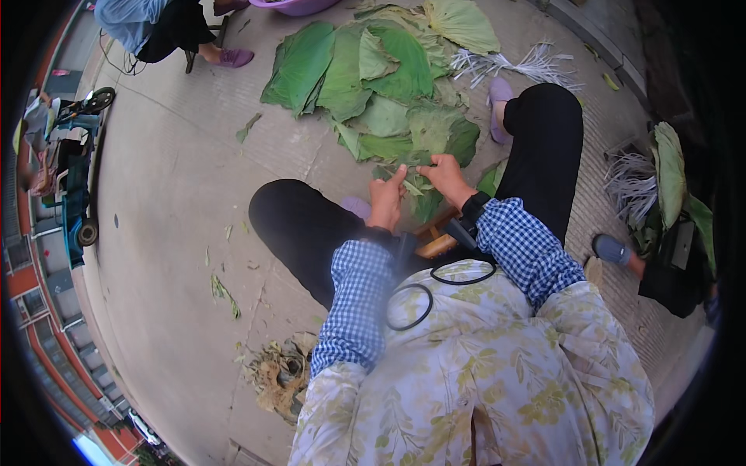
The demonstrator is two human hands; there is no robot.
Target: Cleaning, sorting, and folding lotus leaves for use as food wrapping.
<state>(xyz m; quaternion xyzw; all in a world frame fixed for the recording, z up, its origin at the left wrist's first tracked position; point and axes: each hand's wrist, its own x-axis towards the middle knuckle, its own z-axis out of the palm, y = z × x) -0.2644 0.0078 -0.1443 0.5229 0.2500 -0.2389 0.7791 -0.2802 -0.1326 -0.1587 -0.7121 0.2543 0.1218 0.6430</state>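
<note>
My left hand (386,200) and my right hand (449,179) are close together above my lap, thumbs and fingers pinched. Between them is a green leaf piece (412,187), its edges partly hidden by my fingers. Just beyond the hands, a pile of large green leaves (344,76), which look like lotus leaves, spreads over the concrete. Some are folded or curled, and paler ones (460,24) lie at the far end. A bundle of white strips (516,63) is beside the pile, near my right shoe (499,108).
Part of a wooden seat (437,246) shows between my legs. A purple basin (294,4) stands beyond the pile. Seated people are at upper left (157,29) and right (670,279), the latter near more white strips (630,186). Dried leaves (280,373) lie lower left; a blue three-wheeler (73,204) stands farther left.
</note>
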